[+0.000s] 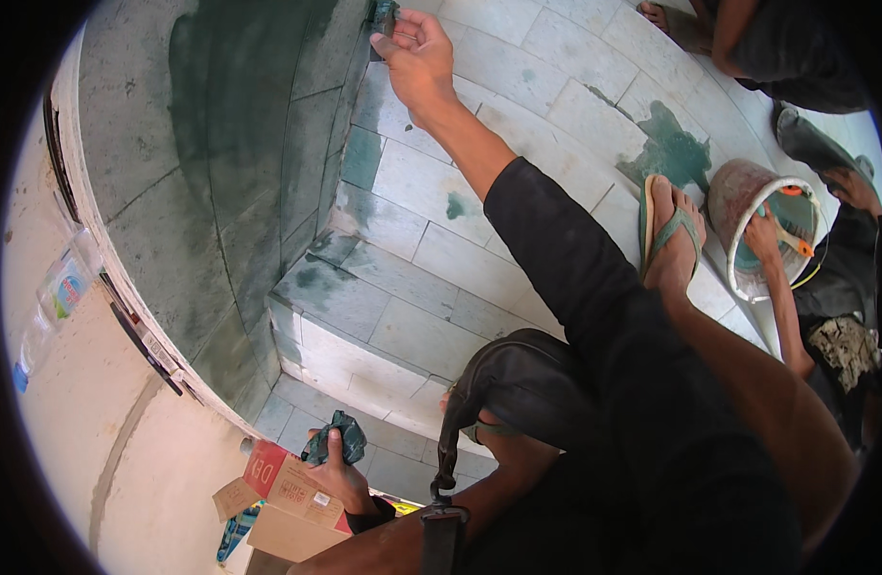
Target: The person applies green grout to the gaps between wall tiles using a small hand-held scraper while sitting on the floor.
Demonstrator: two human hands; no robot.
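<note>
My right hand point(420, 62) reaches far forward at the top of the view, its fingers closed on a small dark green wet wad point(382, 17). That wad lies against the corner where the grey-green tiled wall point(134, 125) meets the pale tiled steps point(422, 187); its exact kind is unclear. Lower left, my left hand point(340, 476) grips a crumpled dark green bundle point(336, 437) that looks like a wet rag or plastic. A broad dark wet patch point(230, 105) covers part of the wall.
Beneath my left hand stands an opened cardboard box point(302, 491). A clear plastic bottle point(62, 287) lies beyond the wall's edge. To the right, another person's hand point(762, 233) dips into a bucket point(736, 192) holding orange-handled brushes. Green liquid point(673, 149) is spilled near my sandalled foot point(673, 225).
</note>
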